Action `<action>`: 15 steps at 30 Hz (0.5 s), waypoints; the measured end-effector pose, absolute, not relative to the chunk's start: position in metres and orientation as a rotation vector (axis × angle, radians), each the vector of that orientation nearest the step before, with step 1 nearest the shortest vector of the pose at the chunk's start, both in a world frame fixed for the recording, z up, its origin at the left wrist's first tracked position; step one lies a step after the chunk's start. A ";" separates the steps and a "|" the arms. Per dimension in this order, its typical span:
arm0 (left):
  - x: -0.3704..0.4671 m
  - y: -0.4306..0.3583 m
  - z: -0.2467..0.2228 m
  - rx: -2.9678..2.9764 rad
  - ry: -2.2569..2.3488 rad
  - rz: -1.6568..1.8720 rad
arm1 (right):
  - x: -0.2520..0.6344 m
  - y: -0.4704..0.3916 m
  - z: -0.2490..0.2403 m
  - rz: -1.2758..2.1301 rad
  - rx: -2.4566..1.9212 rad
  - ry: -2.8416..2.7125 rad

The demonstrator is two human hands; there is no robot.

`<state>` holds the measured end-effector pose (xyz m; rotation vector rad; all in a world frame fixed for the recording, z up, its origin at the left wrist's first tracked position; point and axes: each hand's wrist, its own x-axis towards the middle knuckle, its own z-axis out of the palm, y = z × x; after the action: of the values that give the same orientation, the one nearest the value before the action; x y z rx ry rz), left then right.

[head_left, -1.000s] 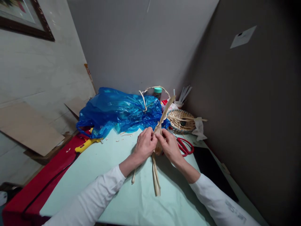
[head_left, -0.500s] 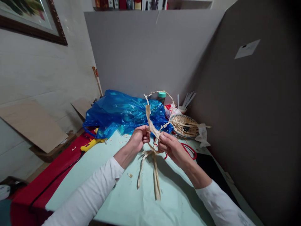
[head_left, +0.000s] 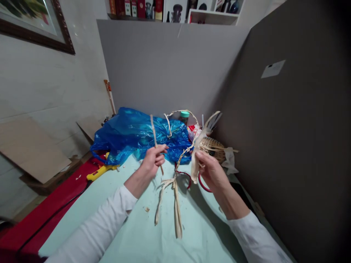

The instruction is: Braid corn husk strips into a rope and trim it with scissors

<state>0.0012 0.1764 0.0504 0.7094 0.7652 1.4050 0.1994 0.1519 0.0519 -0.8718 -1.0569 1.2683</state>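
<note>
Narrow husk strip (head_left: 153, 133) pinched near-upright by curled fingers of the left hand (head_left: 150, 160), wider husk strip (head_left: 195, 165) gripped in bent fingers of the right hand (head_left: 214, 173), both held above the bench (head_left: 142, 233), braided cord (head_left: 181, 157) seen between.

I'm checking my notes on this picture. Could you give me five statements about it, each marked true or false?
1. The left hand holds a thin strip. True.
2. The right hand is empty. False: the right hand holds a wider pale strip.
3. The blue plastic bag lies beyond the hands. True.
4. The jar's lid is red. False: the lid is green.
5. A braid shows between the hands. True.
</note>
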 end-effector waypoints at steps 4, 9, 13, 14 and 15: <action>0.035 0.150 0.052 0.916 0.693 1.187 | 0.182 0.142 0.042 1.307 -0.895 -1.102; 0.037 0.144 0.048 1.058 0.767 1.152 | 0.184 0.143 0.038 1.188 -0.920 -1.276; 0.033 0.150 0.043 1.051 0.762 1.172 | 0.185 0.144 0.039 1.161 -0.945 -1.311; 0.033 0.151 0.042 1.051 0.765 1.182 | 0.184 0.143 0.039 1.151 -0.951 -1.316; 0.033 0.152 0.041 1.051 0.768 1.189 | 0.184 0.143 0.040 1.142 -0.955 -1.323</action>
<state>0.0326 0.1517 0.0410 1.0515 0.7678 1.1893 0.1836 0.1429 0.0397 -0.9553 -1.3235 1.1420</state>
